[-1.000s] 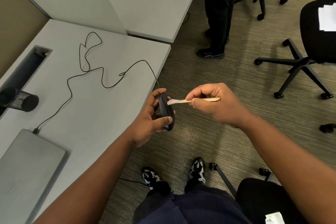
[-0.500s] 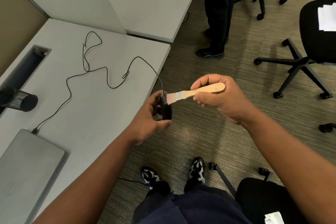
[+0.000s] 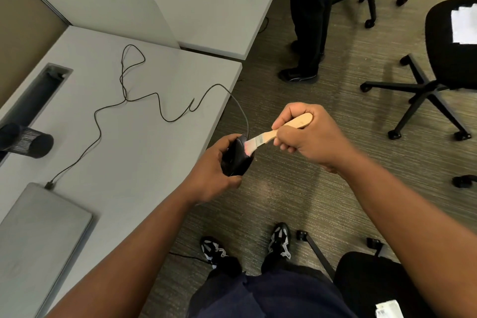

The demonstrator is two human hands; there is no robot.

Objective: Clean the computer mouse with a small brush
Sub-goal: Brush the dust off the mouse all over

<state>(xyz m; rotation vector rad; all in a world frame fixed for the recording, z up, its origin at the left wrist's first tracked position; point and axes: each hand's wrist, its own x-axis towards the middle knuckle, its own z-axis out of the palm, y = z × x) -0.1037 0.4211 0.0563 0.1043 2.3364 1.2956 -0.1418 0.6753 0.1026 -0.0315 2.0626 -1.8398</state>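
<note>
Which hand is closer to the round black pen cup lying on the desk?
The left hand. It holds the mouse just off the desk edge, with the pen cup far across the desk. The right hand holds the brush farther out over the carpet.

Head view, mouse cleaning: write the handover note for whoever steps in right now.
Left hand grips the black mouse, held off the desk edge over the carpet.
Right hand grips the brush by its wooden handle, bristles on the mouse's upper end.
The mouse cable trails across the desk to the closed laptop.
Done: brushing is under way.
Left: the rest of the mouse's surfaces; how clean it is cannot be told.
</note>
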